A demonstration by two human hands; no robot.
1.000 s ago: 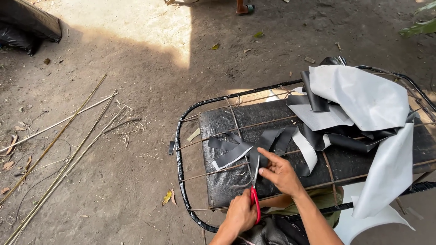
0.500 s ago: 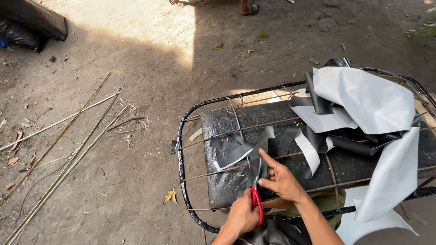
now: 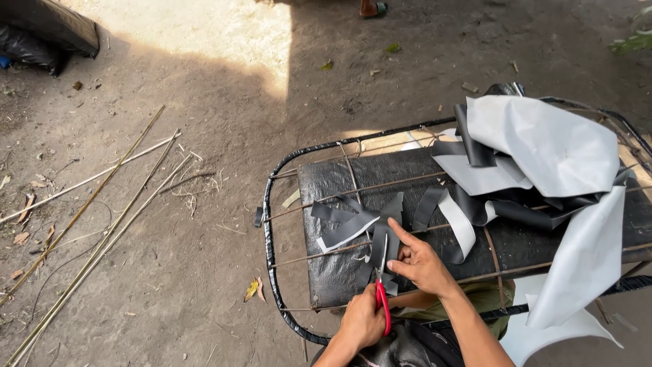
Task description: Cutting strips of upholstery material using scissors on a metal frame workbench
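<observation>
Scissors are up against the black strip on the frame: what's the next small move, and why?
Probably close the red-handled scissors to snip the black strip: the left hand has the blades pointing up into it, and the right hand pins the strip beside them.

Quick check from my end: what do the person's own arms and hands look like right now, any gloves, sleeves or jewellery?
Both are bare. The left hand and right hand wear no gloves, and no rings or watch show. Both forearms are uncovered as far as the frame's lower edge, with no sleeve in view. No markings or bandages show.
</observation>
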